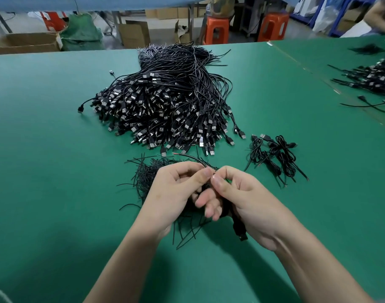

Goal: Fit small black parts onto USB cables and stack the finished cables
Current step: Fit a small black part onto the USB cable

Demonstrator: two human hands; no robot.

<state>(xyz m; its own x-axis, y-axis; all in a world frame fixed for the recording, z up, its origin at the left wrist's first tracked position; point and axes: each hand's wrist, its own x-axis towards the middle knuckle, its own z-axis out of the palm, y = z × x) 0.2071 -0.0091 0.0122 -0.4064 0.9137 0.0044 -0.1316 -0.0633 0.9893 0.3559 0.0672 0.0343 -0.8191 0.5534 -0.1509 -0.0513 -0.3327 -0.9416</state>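
Two hands close together in the head view, just below centre: left hand and right hand, each with thumb and forefinger pinched on one thin cable, fingertips nearly touching. Bare end of that cable arcing away toward 11 o'clock; its plug poking out beneath the right palm at 5 o'clock. Small black part, if any, hidden inside the pinch; impossible to tell.

Likely risks from here:
- part slipping out of the pinch and vanishing into the heap of short black strands, directly under the left hand and spreading toward 9 o'clock
- thin wire end buckling if pushed off-line
- dangling length snagging those strands when lifted

Small stack of finished cables at 2 o'clock, near, with nothing in between. Big pile of cables at 12 o'clock, just beyond the strands, plugs spilling toward the hands. Second pile well apart at 2 o'clock on the green table. Orange stools and cardboard boxes past the far edge
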